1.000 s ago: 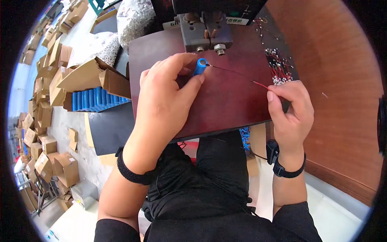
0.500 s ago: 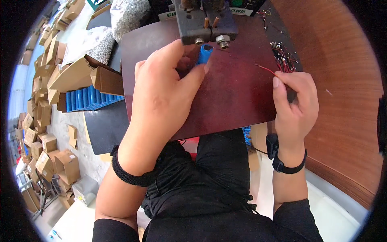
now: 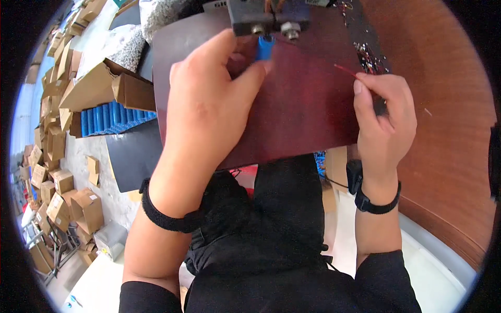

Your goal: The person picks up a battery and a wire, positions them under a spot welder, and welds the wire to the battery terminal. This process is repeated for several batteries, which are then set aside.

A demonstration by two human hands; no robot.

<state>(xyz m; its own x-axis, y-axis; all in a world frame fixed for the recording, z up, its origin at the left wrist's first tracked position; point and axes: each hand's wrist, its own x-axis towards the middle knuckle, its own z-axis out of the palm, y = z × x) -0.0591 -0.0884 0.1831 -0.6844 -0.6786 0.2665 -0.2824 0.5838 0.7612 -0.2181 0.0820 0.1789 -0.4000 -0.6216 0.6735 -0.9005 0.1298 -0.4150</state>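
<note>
My left hand [image 3: 206, 104] is closed around a blue cylindrical battery cell [image 3: 265, 49], thumb on its near side. The cell's far end is up under the dark metal head [image 3: 248, 14] of a machine, close to two metal bolts; whether they touch I cannot tell. My right hand [image 3: 387, 115] pinches a thin red wire [image 3: 344, 69] between thumb and forefinger, at the right edge of the dark red board [image 3: 302, 120]. The wire's free end points left toward the machine head. Part of the cell is hidden behind my left fingers.
An open cardboard box [image 3: 88, 91] of blue cells [image 3: 109, 117] stands left of the board. Behind it are plastic bags [image 3: 117, 57] of small pale pieces. Loose red and black wires [image 3: 369, 60] lie at the far right, beside a brown wooden panel [image 3: 443, 109].
My left hand has carried the cell away from me, in under the machine head. My right hand, with the wire, sits slightly higher in the picture. The whole view has shifted a little.
</note>
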